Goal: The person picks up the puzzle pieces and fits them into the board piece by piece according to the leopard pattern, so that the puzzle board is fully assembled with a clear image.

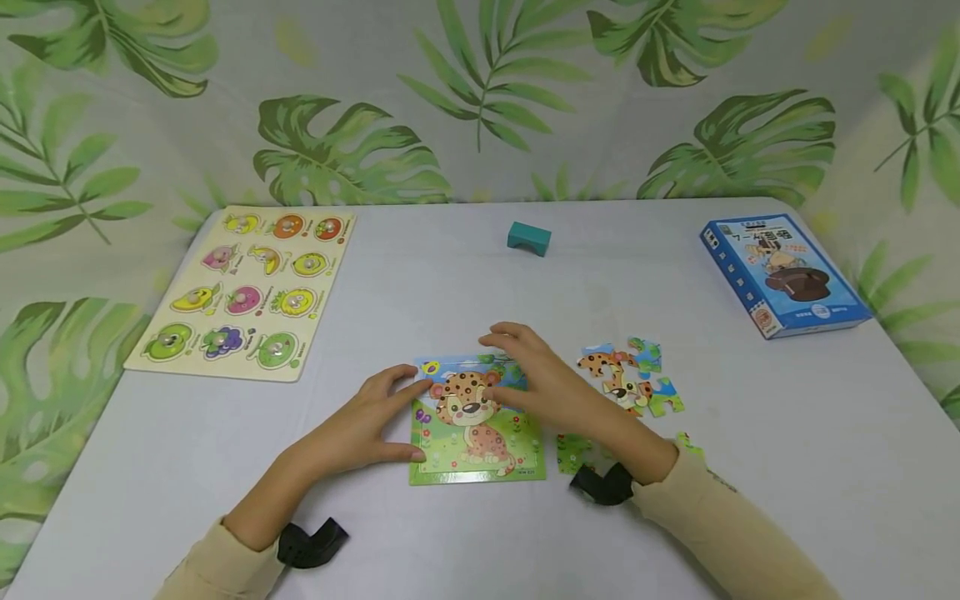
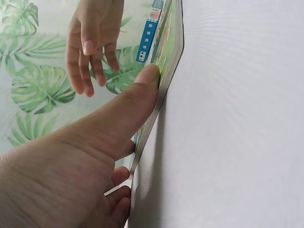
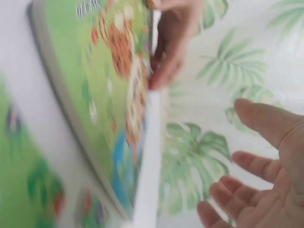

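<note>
A framed jigsaw puzzle (image 1: 480,429) with a spotted leopard cub on green grass lies flat at the table's middle. My left hand (image 1: 363,423) rests along its left side, the thumb by the lower left edge and the fingers by the upper left corner. In the left wrist view the left thumb (image 2: 135,92) lies straight on the board's rim. Over the puzzle's upper right part hovers my right hand (image 1: 551,385), fingers spread with nothing in them. Loose puzzle pieces (image 1: 626,392) lie to the right of the board, partly hidden by the right forearm.
A wooden fruit peg puzzle (image 1: 238,292) lies at the back left. A teal arched block (image 1: 529,238) stands at the back middle. On the back right is a blue box (image 1: 787,271). Leaf-patterned cloth (image 1: 495,100) hangs behind the white table.
</note>
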`<state>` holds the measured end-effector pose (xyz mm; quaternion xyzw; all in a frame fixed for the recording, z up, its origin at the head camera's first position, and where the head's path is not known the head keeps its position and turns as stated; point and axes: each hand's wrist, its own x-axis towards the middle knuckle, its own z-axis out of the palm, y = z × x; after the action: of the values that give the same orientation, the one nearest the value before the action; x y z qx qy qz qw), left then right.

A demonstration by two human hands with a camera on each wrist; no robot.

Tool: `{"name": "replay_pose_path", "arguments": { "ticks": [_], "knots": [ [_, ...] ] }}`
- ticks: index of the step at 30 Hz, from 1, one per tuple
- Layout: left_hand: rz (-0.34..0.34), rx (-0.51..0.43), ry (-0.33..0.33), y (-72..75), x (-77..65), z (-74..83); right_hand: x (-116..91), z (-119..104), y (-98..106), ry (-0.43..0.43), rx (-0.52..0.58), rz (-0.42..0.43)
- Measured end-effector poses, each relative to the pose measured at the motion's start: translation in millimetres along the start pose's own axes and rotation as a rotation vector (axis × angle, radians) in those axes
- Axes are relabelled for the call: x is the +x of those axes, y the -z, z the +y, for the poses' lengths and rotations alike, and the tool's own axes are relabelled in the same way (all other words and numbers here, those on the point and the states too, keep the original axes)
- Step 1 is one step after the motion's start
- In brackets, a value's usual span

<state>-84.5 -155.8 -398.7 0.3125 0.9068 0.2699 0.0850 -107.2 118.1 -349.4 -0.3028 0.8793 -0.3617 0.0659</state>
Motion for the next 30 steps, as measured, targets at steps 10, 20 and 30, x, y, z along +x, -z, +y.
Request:
{"name": "replay_pose_path", "arguments": {
  "ticks": [10,20,30],
  "knots": [
    [-0.004,-0.006,0.012,0.3,-0.2,0.6,-39,45,57,0.06,-0.053,0.236],
    [-0.011,-0.007,0.016,-1.3,-0.2,0.5,-61,92,76,-0.05,-0.044,0.256],
    [-0.006,-0.006,0.016,-1.1,-0.3,-0.1,-68,115,76,-0.297,0.009,0.111]
  ]
}}
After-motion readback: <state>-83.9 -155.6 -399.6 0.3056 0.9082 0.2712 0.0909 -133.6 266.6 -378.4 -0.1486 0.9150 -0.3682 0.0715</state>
